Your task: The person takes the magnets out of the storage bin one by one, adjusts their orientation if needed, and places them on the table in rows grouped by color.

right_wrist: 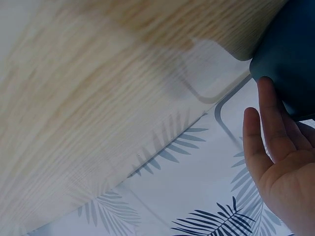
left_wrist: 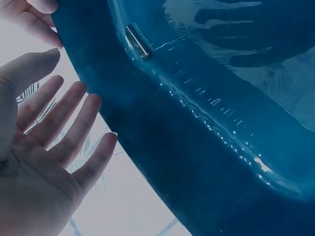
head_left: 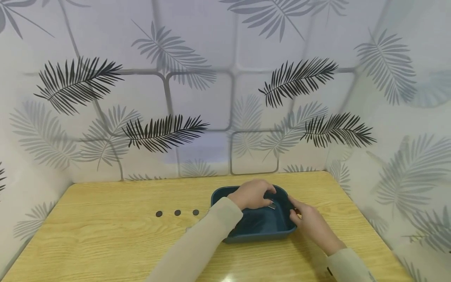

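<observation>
A dark blue rectangular basin point(head_left: 260, 236) with rounded corners stands on the table. My left hand point(head_left: 253, 194) reaches over it; its fingers are spread and loosely bent, holding nothing, in the left wrist view. Inside the basin lies a small, narrow, shiny metal piece point(left_wrist: 138, 43), its exact kind unclear. At the basin's right side my right hand point(head_left: 311, 223) holds the rim between thumb and fingers. Fingers point(right_wrist: 270, 113) of this hand lie against the outer wall in the right wrist view. The left forearm hides the basin's left part.
Three small black discs point(head_left: 177, 212) lie in a row on the wood-grain table point(head_left: 105, 235), left of the basin. A small pale thing point(head_left: 188, 229) shows partly beside the left sleeve. Leaf-patterned sheeting point(head_left: 197, 149) rises behind the table and along its sides.
</observation>
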Demonstrator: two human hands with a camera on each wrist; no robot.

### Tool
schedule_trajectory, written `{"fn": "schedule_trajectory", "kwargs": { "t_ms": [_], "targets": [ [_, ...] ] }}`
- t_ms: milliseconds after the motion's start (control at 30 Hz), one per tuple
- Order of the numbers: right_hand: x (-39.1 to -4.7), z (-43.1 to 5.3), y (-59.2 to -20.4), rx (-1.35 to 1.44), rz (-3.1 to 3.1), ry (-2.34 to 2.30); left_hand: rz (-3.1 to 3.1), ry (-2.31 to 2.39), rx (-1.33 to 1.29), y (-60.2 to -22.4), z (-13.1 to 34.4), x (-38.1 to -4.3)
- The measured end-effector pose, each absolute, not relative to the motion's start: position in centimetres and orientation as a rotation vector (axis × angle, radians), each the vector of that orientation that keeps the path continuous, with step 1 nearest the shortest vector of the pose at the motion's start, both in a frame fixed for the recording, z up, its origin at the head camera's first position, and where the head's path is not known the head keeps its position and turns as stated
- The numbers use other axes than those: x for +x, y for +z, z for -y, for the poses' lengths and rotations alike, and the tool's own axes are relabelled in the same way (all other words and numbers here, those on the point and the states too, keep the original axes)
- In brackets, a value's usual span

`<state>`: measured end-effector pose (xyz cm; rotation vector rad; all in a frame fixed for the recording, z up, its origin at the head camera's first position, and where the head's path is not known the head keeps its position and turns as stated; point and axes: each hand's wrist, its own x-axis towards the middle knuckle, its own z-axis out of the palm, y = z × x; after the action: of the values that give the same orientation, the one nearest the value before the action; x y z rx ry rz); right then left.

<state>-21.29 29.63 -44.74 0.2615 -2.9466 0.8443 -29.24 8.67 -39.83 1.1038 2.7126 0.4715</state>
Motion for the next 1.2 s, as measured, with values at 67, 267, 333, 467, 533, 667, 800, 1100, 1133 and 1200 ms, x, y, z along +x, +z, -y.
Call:
{"fn": "schedule_trajectory", "kwargs": {
  "t_ms": [67,267,333,467,533,667,800,1100,1133,1200],
  "targets": [
    [-21.4,-29.6,-44.8,0.258,2.948,0.843,-2.711,0.449,1.104,-40.1,-8.7,-29.5],
    [-21.5,-29.5,-44.9,0.257,2.951,0.854,-2.693,0.427,1.120,-41.3,-8.8,-30.1],
    [-21.6,-29.4,-44.9,0.253,2.955,0.858,-2.692,0.426,1.128,-41.9,-8.9,-30.3],
    [-21.6,-29.3,-45.0,0.247,2.953,0.869,-2.686,0.424,1.109,-42.8,-8.8,-30.4],
    [-21.6,-29.2,-45.0,0.255,2.943,0.870,-2.675,0.429,1.089,-43.1,-8.7,-30.3],
    [-21.7,-29.1,-45.0,0.282,2.924,0.863,-2.654,0.435,1.070,-43.6,-8.6,-30.1],
    [-21.6,-29.2,-45.0,0.284,2.928,0.862,-2.633,0.424,1.093,-44.0,-8.9,-30.0],
    [-21.3,-29.8,-44.8,0.256,2.931,0.861,-2.637,0.424,1.145,-45.0,-9.6,-30.4],
    [-21.3,-29.8,-44.8,0.256,2.931,0.860,-2.639,0.431,1.145,-45.1,-9.6,-30.4],
    [-21.4,-29.8,-44.8,0.251,2.933,0.859,-2.636,0.443,1.144,-45.2,-9.6,-30.6]
  ]
}}
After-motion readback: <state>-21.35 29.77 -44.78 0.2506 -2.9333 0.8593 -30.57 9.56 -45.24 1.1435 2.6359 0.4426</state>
